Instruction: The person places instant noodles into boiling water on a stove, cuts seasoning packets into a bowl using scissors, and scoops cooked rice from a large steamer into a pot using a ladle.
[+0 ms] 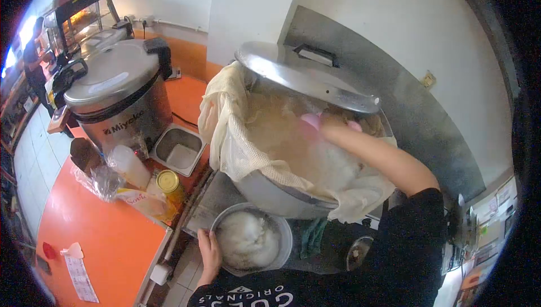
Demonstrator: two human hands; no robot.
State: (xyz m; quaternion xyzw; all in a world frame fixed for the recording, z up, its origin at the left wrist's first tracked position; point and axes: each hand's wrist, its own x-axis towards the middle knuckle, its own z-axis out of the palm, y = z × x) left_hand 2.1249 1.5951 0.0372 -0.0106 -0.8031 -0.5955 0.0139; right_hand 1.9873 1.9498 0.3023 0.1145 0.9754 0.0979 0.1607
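Note:
My left hand (209, 253) grips the left rim of a round metal bowl (286, 242) that has white rice in it. Beside it stands a large metal pot (270, 197), lined with a cream mesh cloth (239, 152) that hangs over its rim. Inside the pot my right hand (326, 126) is closed on something pink (310, 122), whose shape is blurred by steam. White rice (338, 166) shows below my forearm. A metal lid (298, 73) rests tilted over the back of the pot.
A Miyako cooker (121, 121) stands on the orange counter (96, 222) at the left, with a metal tray (183, 152), a yellow can (167, 181) and plastic packaging (104, 180). Green cloth (311, 236) lies by the bowl. Another person (35, 64) stands at the far left.

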